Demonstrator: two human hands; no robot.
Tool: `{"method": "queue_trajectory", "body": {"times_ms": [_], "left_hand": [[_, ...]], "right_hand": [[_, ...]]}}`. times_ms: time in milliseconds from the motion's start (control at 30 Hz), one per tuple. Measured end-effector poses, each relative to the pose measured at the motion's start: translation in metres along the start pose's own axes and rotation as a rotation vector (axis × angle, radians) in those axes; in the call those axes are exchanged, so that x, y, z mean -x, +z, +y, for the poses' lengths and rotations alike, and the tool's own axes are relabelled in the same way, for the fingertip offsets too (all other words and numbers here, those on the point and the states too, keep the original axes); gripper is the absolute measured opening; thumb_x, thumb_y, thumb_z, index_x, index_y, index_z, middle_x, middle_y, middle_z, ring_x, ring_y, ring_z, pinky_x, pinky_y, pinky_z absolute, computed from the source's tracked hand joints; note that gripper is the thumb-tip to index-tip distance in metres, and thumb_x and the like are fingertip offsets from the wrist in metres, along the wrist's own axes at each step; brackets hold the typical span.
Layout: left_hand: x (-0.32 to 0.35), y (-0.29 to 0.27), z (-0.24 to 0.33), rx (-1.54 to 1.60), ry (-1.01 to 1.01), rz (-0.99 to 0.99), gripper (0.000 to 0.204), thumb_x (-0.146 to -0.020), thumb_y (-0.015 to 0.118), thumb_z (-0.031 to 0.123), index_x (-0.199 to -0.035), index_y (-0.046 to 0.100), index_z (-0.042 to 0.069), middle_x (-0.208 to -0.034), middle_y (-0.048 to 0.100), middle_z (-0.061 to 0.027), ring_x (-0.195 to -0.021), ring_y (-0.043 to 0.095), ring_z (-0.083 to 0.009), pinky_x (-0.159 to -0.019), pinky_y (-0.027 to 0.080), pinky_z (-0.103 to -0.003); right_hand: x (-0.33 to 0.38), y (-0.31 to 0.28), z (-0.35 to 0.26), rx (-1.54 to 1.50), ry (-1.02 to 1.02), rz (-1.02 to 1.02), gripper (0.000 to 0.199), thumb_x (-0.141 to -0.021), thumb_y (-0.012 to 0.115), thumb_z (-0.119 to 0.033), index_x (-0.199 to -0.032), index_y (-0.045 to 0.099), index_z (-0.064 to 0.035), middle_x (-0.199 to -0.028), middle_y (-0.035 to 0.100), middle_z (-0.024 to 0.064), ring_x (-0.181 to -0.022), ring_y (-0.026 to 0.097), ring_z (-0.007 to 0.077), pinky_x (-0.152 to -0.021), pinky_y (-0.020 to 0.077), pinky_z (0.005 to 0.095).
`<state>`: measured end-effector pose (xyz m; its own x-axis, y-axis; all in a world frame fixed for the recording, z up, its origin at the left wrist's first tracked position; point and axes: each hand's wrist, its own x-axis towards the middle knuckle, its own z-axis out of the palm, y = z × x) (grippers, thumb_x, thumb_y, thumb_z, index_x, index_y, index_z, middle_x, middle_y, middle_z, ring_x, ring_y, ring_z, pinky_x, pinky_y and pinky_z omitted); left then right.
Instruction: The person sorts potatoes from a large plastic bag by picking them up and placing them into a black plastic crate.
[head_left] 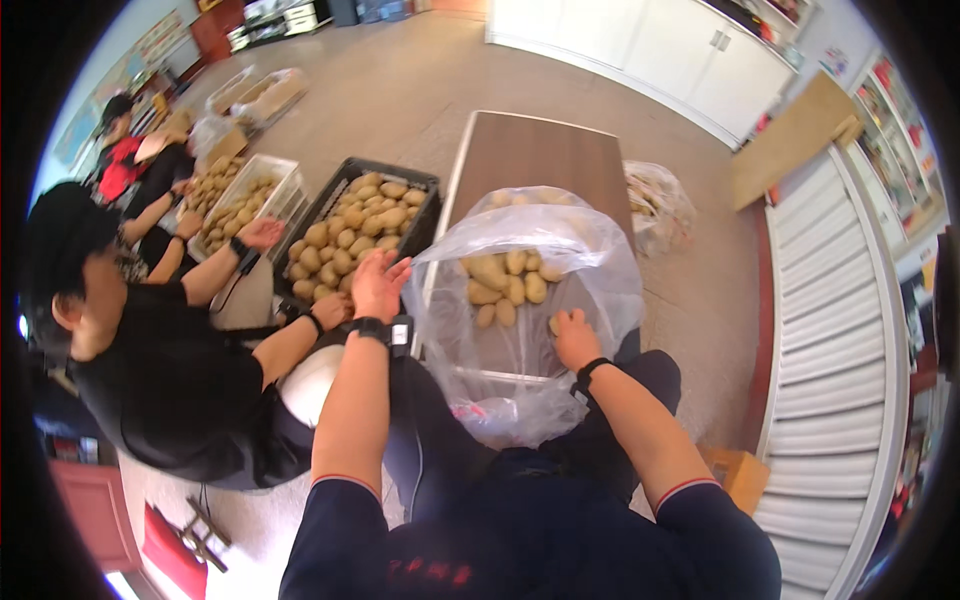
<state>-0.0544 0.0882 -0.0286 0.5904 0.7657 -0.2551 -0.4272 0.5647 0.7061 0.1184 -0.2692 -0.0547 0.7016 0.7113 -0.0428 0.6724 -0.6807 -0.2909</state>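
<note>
A large clear plastic bag [600, 240] lies spread over a low brown table [540, 145], with its mouth facing me. Several potatoes [515, 275] rest inside it in a loose cluster. My left hand [378, 288] is at the bag's left rim, fingertips closed on the raised plastic edge. Within the bag's mouth, just nearer to me than the cluster, my right hand [577, 342] is closed around a small potato [554, 325], mostly hidden by the fingers. Loose plastic hangs over the table's near edge between my knees.
A black crate [425, 215] full of potatoes stands left of the table. Beside it a co-worker [170, 370] in black reaches toward the crate. Farther left are a white crate [290, 180] of potatoes and another person [120, 165]. A filled bag [660, 205] sits right of the table.
</note>
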Motion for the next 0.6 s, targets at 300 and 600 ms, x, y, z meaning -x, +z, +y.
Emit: {"method": "queue_trajectory", "body": {"times_ms": [300,600], "left_hand": [[0.025,0.039,-0.001,0.051,0.007,0.026,0.024,-0.095,0.058,0.019,-0.113,0.049,0.005,-0.109,0.06,-0.0156,-0.081,0.067,-0.0335,-0.071,0.056,-0.042],[0.034,0.05,-0.003,-0.199,-0.066,-0.042,0.028,-0.097,0.054,0.019,-0.118,0.05,0.002,-0.108,0.059,-0.0128,-0.078,0.066,-0.0249,-0.063,0.058,-0.036]], "right_hand": [[0.027,0.011,-0.002,0.007,-0.149,-0.089,0.034,-0.082,0.061,-0.013,-0.115,0.056,-0.0084,-0.109,0.055,0.0209,-0.092,0.061,0.043,-0.079,0.051,0.0509],[0.003,0.034,0.0,-0.338,-0.239,0.021,0.045,-0.078,0.07,-0.015,-0.118,0.054,-0.0034,-0.102,0.061,0.0217,-0.09,0.061,0.0427,-0.078,0.0504,0.0462]]}}
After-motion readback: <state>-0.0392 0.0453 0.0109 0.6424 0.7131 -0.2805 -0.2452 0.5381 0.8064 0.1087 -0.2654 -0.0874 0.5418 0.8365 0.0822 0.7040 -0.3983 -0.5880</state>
